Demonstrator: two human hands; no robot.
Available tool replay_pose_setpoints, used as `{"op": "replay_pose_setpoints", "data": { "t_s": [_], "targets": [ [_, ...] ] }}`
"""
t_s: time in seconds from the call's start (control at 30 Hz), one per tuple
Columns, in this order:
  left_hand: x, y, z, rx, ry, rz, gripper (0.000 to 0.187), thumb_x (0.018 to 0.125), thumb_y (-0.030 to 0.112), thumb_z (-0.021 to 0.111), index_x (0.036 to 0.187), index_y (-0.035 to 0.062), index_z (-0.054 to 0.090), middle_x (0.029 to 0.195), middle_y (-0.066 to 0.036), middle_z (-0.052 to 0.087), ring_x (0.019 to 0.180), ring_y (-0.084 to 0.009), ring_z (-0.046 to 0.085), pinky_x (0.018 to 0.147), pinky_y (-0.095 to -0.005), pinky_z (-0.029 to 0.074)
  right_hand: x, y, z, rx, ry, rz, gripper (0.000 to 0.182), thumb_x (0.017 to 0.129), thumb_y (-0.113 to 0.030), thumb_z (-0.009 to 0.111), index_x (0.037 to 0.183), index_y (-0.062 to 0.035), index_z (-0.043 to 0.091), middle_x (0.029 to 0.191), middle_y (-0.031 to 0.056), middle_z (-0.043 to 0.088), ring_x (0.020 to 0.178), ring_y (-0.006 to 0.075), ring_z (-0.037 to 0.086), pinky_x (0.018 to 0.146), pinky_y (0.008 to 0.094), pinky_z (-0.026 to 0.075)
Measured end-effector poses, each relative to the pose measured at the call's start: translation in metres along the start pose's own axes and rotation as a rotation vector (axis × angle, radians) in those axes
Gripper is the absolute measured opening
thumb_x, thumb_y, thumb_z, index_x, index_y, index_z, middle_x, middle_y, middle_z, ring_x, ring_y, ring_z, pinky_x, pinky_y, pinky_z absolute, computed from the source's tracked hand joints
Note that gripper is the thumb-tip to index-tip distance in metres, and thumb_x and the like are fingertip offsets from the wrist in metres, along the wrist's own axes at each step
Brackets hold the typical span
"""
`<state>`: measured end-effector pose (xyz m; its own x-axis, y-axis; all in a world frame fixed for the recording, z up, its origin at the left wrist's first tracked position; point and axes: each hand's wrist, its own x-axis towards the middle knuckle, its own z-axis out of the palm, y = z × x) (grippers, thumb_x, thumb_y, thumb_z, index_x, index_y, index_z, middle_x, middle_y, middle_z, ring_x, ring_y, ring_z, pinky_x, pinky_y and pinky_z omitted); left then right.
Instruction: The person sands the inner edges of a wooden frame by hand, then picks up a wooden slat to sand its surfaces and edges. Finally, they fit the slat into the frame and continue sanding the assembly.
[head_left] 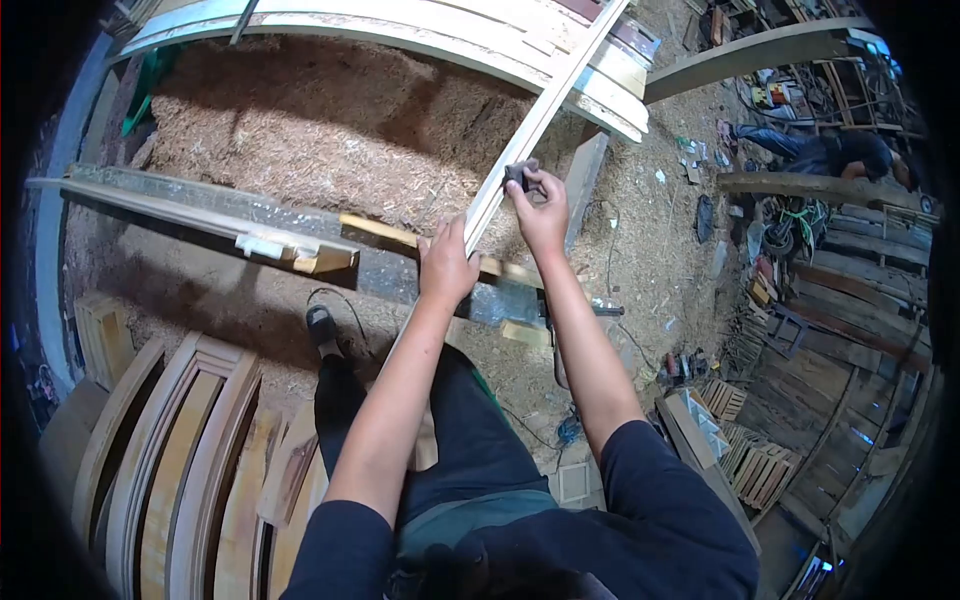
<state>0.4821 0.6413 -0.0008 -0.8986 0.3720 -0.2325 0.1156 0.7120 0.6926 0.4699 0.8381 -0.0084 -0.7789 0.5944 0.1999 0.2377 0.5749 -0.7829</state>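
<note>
A long, pale wooden strip point(550, 102) with lengthwise grooves runs diagonally from the top of the view down toward my body. My left hand point(449, 266) grips its near end, fingers laid over the edge. Farther up the same strip, my right hand point(542, 208) pinches a small dark folded piece that looks like sandpaper point(516, 177) against the wood. The underside of that piece is hidden. Beneath the strip's near end is a narrow bench point(385, 272) with wooden pieces along it.
Boards lie across a far bench point(400, 38). Sawdust point(330, 130) covers the ground. Wooden frames point(190, 470) stand at lower left. A clamp point(590, 312) sits beside my right forearm. Another person point(830, 155) is at far right, near stacked planks point(860, 290) and a beam point(760, 60).
</note>
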Motion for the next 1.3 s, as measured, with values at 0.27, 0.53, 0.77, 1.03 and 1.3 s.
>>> {"op": "replay_pose_setpoints", "data": {
  "t_s": [0.27, 0.53, 0.77, 1.03, 1.3],
  "targets": [
    [-0.128, -0.064, -0.083, -0.467, -0.079, 0.004, 0.049, 0.106, 0.018, 0.064, 0.152, 0.0008, 0.057, 0.154, -0.024, 0.061, 0.148, -0.0409, 0.054, 0.127, -0.0478, 0.038, -0.136, -0.064, -0.003, 0.061, -0.136, 0.099, 0.033, 0.089, -0.017, 0.09, 0.114, -0.0052, 0.071, 0.131, 0.0192, 0.062, 0.13, 0.0375, 0.06, 0.113, 0.0451, 0.047],
    [-0.202, -0.13, -0.083, -0.589, -0.197, -0.192, 0.043, 0.113, 0.018, 0.053, 0.152, 0.0, 0.057, 0.155, -0.02, 0.06, 0.146, -0.0344, 0.057, 0.123, -0.0412, 0.041, -0.31, -0.131, -0.022, -0.15, -0.452, -0.099, 0.045, 0.084, -0.02, 0.092, 0.125, -0.014, 0.073, 0.149, 0.0243, 0.057, 0.134, 0.0431, 0.058, 0.113, 0.0523, 0.041],
    [-0.217, -0.155, -0.082, -0.614, -0.327, -0.32, 0.055, 0.114, 0.038, 0.056, 0.156, 0.0028, 0.053, 0.152, -0.017, 0.061, 0.142, -0.0302, 0.059, 0.119, -0.0395, 0.045, -0.147, -0.083, -0.011, -0.229, -0.277, -0.391, 0.047, 0.082, -0.017, 0.09, 0.128, -0.0199, 0.08, 0.139, 0.0223, 0.068, 0.119, 0.039, 0.068, 0.102, 0.0521, 0.048],
    [-0.231, -0.218, -0.04, -1.148, -0.533, -0.543, 0.081, 0.117, 0.066, 0.021, 0.156, 0.0046, 0.057, 0.144, -0.017, 0.068, 0.134, -0.0255, 0.063, 0.115, -0.0375, 0.046, -0.23, -0.172, -0.032, -0.302, -0.875, -0.485, 0.047, 0.076, -0.019, 0.092, 0.121, -0.0221, 0.081, 0.132, 0.0142, 0.069, 0.121, 0.0325, 0.065, 0.101, 0.0499, 0.047],
    [-0.24, -0.228, -0.083, -0.826, -0.604, -0.382, 0.075, 0.114, 0.06, 0.045, 0.166, 0.0051, 0.044, 0.155, -0.019, 0.06, 0.143, -0.0272, 0.058, 0.122, -0.0389, 0.042, -0.227, -0.171, -0.013, -0.499, -0.515, -0.415, 0.043, 0.08, -0.016, 0.093, 0.121, -0.0153, 0.081, 0.127, 0.018, 0.068, 0.116, 0.0362, 0.064, 0.098, 0.0477, 0.047]
  ]
}}
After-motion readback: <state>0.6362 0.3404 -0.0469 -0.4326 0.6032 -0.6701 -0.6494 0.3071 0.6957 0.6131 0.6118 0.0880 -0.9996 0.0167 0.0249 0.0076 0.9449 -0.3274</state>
